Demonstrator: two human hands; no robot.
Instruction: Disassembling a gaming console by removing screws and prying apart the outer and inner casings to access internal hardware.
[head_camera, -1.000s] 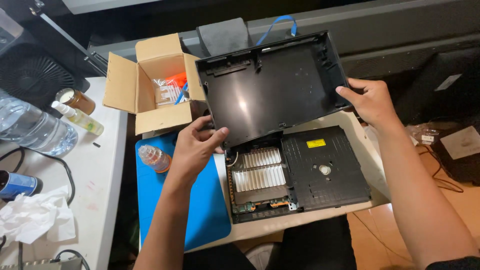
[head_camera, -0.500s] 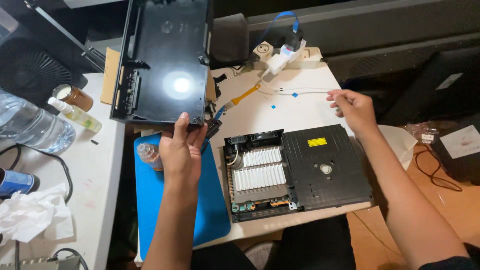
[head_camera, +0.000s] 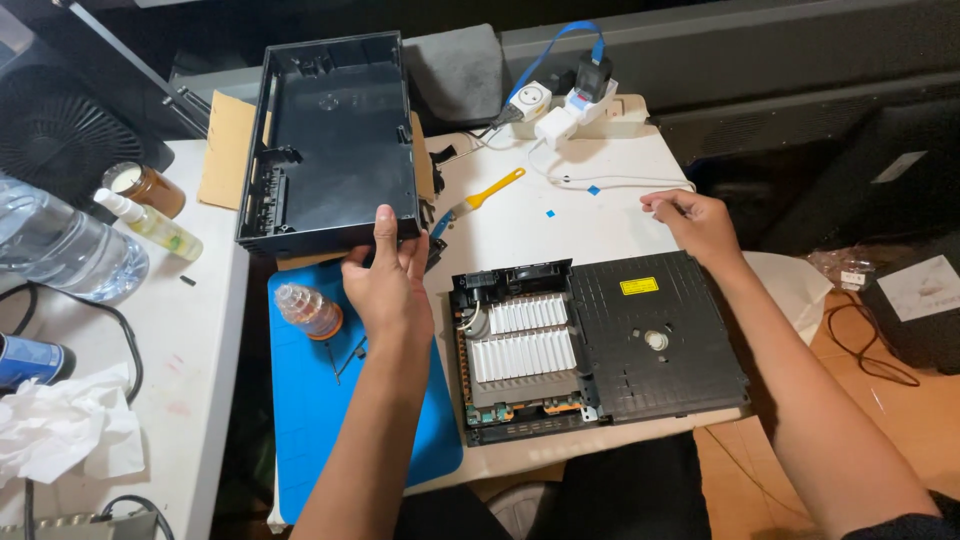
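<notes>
While the left hand (head_camera: 388, 282) clamps the near edge of a black plastic case shell (head_camera: 330, 140), thumb on the inner face and fingers underneath, the shell hangs tilted at about eleven o'clock from the table's middle, over a cardboard box (head_camera: 228, 150). At two o'clock the right hand (head_camera: 698, 222) rests on the white table (head_camera: 520, 225), fingers loosely curled and holding nothing. Between the hands, toward five o'clock, lies the opened console chassis (head_camera: 600, 345), its silver heat sink fins (head_camera: 522, 340) exposed. A blue mat (head_camera: 330, 420) sits at seven o'clock with a small clear bottle (head_camera: 308, 310) on it. A yellow-handled brush (head_camera: 482, 195) lies at twelve o'clock, near a white power strip (head_camera: 570, 112).
</notes>
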